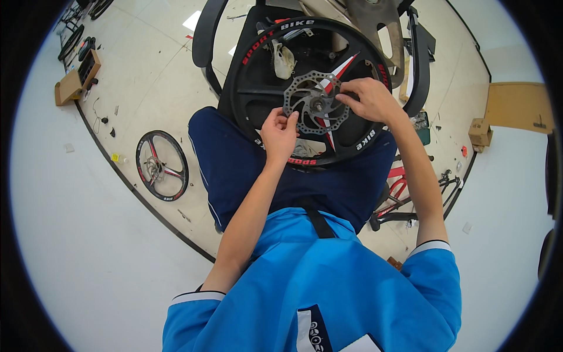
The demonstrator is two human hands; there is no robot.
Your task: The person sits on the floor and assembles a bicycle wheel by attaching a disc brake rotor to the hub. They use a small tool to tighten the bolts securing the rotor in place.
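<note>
A black bicycle wheel [264, 92] with red and white markings on its rim and spokes rests across my thighs and the seat of a black chair. Over its hub lies a silver brake disc [303, 120], perforated around the edge. The fingers of my left hand [279, 135] pinch the disc's left edge. On the opposite side, my right hand [370, 101] has its thumb and fingertips closed at the right edge of the disc. Between the spokes, a clear plastic bag [284, 61] and some small metal parts show on the seat beyond the wheel.
Armrests [203, 38] flank the wheel. A greyish-tan frame part [378, 17] sits at the far side. Left on the floor lies a second wheel [155, 169]; an open cardboard box [71, 88] is farther off. A red and black bike frame [394, 202] and a small carton [481, 132] are right.
</note>
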